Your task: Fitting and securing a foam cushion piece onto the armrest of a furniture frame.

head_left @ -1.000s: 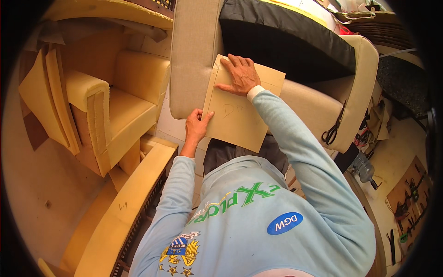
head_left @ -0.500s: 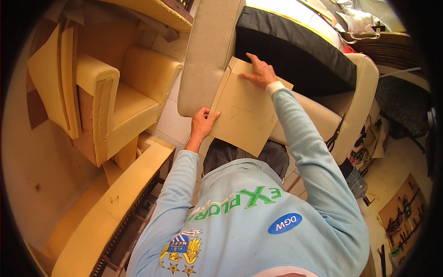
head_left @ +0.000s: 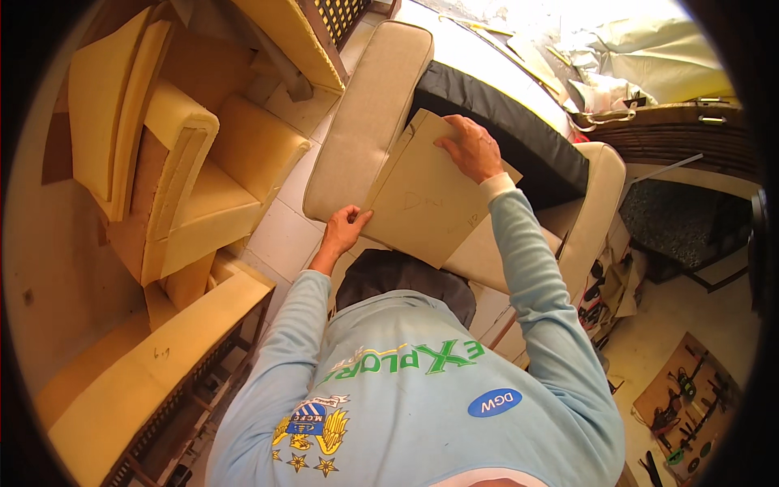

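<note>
A tan rectangular board [head_left: 422, 211] with faint pencil marks lies slanted over the seat [head_left: 507, 264] of a beige upholstered chair, beside its left arm [head_left: 365, 114] and partly over the black backrest panel [head_left: 544, 154]. My left hand [head_left: 341, 235] pinches the board's left edge near its lower part, thumb on top. My right hand [head_left: 475, 150] is closed over the board's top edge, with fingers bent and thumb toward the surface. My dark-trousered lap shows just below the board.
Yellow foam-covered armchair frames [head_left: 227, 195] and panels stand left. A long foam-topped piece [head_left: 146, 373] runs along the lower left. White plastic sheeting [head_left: 649, 57], a dark curved piece [head_left: 665, 219] and a tool board [head_left: 673, 390] are at the right.
My right hand has shifted from lying spread on the board to gripping its top edge. The view has tilted, showing more of the background beyond the chair.
</note>
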